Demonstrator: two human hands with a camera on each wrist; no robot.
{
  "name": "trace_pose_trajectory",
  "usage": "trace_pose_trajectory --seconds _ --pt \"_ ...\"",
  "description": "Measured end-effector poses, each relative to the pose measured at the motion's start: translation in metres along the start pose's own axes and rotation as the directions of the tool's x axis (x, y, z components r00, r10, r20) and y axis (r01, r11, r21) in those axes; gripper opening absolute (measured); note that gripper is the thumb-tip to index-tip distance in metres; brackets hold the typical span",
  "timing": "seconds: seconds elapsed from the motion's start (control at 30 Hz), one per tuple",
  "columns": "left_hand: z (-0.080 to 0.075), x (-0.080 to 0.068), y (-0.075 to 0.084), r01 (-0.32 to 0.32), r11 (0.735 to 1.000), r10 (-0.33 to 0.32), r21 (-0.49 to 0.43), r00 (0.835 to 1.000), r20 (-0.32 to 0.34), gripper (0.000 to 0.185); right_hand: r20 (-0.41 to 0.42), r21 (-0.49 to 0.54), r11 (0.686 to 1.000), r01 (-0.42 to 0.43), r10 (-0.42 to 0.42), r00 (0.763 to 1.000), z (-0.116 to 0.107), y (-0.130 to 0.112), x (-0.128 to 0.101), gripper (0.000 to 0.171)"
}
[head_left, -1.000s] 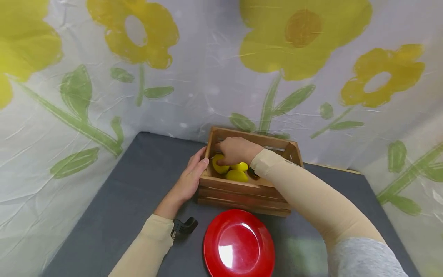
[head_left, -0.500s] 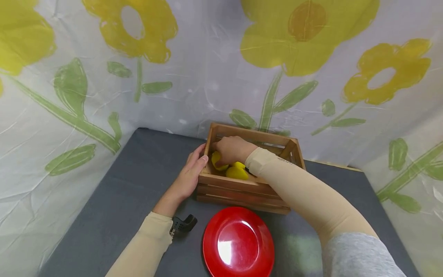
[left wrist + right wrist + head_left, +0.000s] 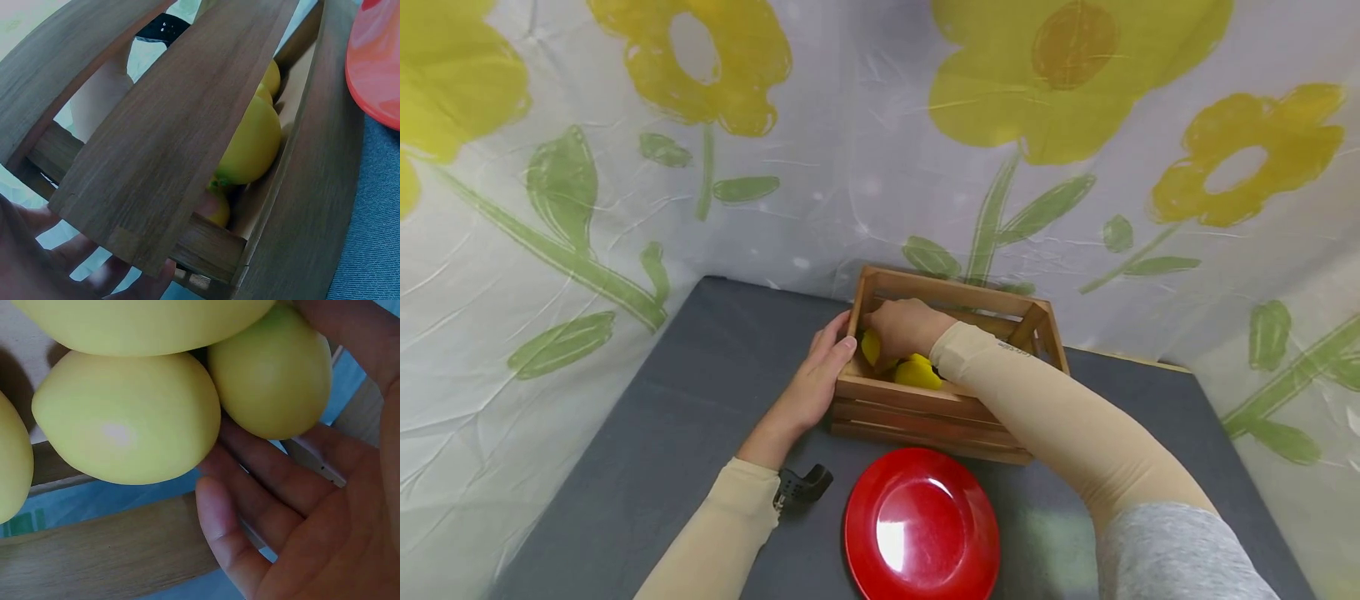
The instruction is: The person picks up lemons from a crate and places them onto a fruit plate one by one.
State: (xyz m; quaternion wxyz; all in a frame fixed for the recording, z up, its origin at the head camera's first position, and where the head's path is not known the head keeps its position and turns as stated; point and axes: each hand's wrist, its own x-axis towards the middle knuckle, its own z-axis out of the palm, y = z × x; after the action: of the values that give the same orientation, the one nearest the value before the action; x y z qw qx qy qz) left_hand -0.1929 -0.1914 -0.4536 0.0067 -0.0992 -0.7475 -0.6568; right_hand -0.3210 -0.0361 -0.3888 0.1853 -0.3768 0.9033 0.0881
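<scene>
- The worktop (image 3: pixel 647 450) is a dark grey surface, backed on its far and side edges by a pale sheet printed with yellow flowers (image 3: pixel 1052 83).
- A wooden crate (image 3: pixel 925 408) made of slats stands near the far edge of the worktop, roughly at its middle. It holds several lemons (image 3: pixel 917 373).
- A red plate (image 3: pixel 922 527) lies on the worktop just in front of the crate, towards the near edge, apart from both hands.
- The right hand (image 3: pixel 904 327) reaches down into the crate from above, at its left end, and lies over the lemons. In the right wrist view its fingers (image 3: pixel 250 487) are loosely spread and curve under two lemons (image 3: pixel 131 415), touching them; the grip is not closed round either fruit.
- The left hand (image 3: pixel 820 375) rests against the outside of the crate's left end, fingers fairly straight along the slats and the fingertips at the top rim. In the left wrist view the fingers (image 3: pixel 81 269) lie flat under the slats, with a lemon (image 3: pixel 250 147) visible through the gap.
- The two hands are close together, with only the crate's left wall between them.
- A small black clip-like object (image 3: pixel 801 483) sits at the left wrist cuff, just left of the plate.
</scene>
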Motion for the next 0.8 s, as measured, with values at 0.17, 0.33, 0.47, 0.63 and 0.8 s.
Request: trace_pose_trajectory --seconds 0.17,0.33,0.47,0.63,0.8 --pt "0.000 0.001 -0.001 -0.003 1.000 0.003 0.004 1.000 0.003 0.064 -0.017 -0.016 1.000 0.002 -0.002 1.000 0.001 0.001 0.001 0.071" --pt "0.001 0.000 0.000 0.001 1.000 -0.001 -0.001 1.000 -0.003 0.064 -0.011 -0.028 1.000 0.015 -0.015 1.000 0.001 0.002 0.001 0.068" --pt "0.004 0.000 0.001 0.001 1.000 -0.001 0.003 1.000 -0.001 0.064 -0.005 0.000 1.000 0.010 -0.010 1.000 -0.004 0.005 -0.006 0.067" --pt "0.004 0.000 0.001 0.016 1.000 -0.016 0.015 1.000 -0.008 0.064 -0.011 0.017 1.000 0.010 -0.010 1.000 -0.016 0.007 -0.019 0.073" --pt "0.001 0.000 0.002 0.026 1.000 -0.026 0.013 0.999 -0.026 0.064 -0.027 0.054 0.998 0.021 -0.020 0.999 -0.029 0.008 -0.035 0.063"
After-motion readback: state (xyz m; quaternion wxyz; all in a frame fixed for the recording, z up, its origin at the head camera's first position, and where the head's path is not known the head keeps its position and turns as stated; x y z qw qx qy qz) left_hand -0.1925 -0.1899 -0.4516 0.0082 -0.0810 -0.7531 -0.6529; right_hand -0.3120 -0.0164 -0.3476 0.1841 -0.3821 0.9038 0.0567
